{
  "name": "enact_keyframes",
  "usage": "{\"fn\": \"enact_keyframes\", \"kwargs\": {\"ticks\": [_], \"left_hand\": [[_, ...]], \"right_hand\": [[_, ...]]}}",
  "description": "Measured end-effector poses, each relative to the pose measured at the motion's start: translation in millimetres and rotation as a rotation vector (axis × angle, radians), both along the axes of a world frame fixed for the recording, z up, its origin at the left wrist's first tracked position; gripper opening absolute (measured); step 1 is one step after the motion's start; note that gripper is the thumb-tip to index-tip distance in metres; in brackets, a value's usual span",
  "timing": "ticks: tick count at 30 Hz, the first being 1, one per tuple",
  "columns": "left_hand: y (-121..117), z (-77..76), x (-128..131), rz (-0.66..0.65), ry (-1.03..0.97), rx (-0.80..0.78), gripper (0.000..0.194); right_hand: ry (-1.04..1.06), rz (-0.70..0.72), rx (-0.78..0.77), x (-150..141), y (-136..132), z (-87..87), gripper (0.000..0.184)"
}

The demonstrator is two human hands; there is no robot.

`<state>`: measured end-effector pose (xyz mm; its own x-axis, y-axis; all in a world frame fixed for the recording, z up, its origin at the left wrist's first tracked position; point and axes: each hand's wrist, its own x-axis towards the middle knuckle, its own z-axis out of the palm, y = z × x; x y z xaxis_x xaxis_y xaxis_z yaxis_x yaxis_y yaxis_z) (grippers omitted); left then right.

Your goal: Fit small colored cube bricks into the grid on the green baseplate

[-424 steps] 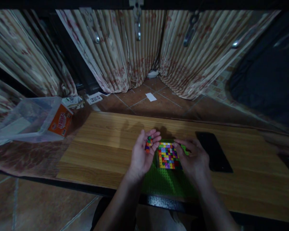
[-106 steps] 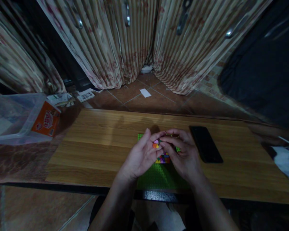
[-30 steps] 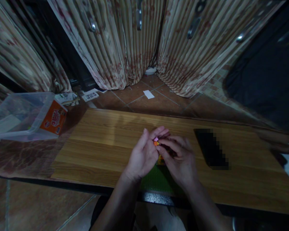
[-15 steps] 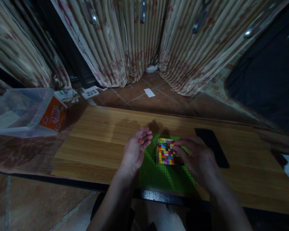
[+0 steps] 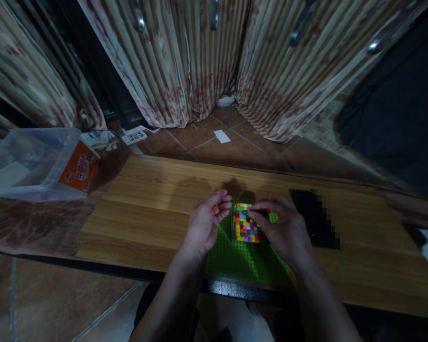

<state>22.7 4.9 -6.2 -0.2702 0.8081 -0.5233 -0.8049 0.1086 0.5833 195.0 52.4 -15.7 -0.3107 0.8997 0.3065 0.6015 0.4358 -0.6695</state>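
Note:
Palm up, my left hand [image 5: 207, 223] is cupped with its fingers bent, and a small orange toy brick [image 5: 215, 208] lies in it. My right hand [image 5: 283, 223] has thumb and forefinger pinched together at the top of a block of many-coloured toy bricks [image 5: 244, 225]. Whatever is between those fingertips is too small to make out. The fingers and their shadow cover the block's right part. Under the block lies a green studded baseplate [image 5: 235, 266], just right of my left hand.
A wooden table [image 5: 135, 213] carries the baseplate. Right of my right hand lies a dark flat object [image 5: 314, 218], partly pixelated. At the far left stands a clear plastic bin [image 5: 32, 185] with an orange label. Striped curtains [image 5: 171, 71] hang beyond the table.
My right hand has shifted slightly left over the brick block. My left hand has moved a little right, towards the block, with the orange toy brick still in it.

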Motion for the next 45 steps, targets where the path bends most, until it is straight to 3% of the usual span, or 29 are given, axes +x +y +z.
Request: {"fn": "enact_keyframes", "kwargs": {"ticks": [8, 19, 24, 29, 32, 37, 45], "left_hand": [[1.9, -3.5, 6.7, -0.035, -0.001, 0.012, 0.014], [4.0, -8.0, 12.3, -0.047, -0.009, 0.037, 0.014], [3.0, -4.4, 8.5, -0.045, -0.068, 0.072, 0.021], [-1.8, 5.9, 6.5, -0.087, -0.147, 0.267, 0.038], [-4.6, 11.2, 8.9, -0.153, -0.177, 0.334, 0.047], [-7.9, 14.6, 14.9, -0.192, -0.169, 0.358, 0.052], [-10.4, 16.4, 19.3, -0.215, -0.194, 0.381, 0.049]], "right_hand": [[0.307, -0.003, -0.501, -2.7, 5.2, -6.9, 0.031], [0.420, -0.024, -0.656, -7.2, 8.2, -3.9, 0.041], [0.379, -0.004, -0.546, -2.3, 6.2, -10.6, 0.042], [0.298, -0.034, -0.077, -3.8, -3.5, -4.2, 0.021], [0.186, 0.041, 0.079, -15.7, -15.1, 6.6, 0.013], [0.046, 0.056, 0.192, -36.1, -29.1, 12.7, 0.010], [0.056, 0.023, 0.182, -38.3, -32.0, 12.7, 0.013]]}}
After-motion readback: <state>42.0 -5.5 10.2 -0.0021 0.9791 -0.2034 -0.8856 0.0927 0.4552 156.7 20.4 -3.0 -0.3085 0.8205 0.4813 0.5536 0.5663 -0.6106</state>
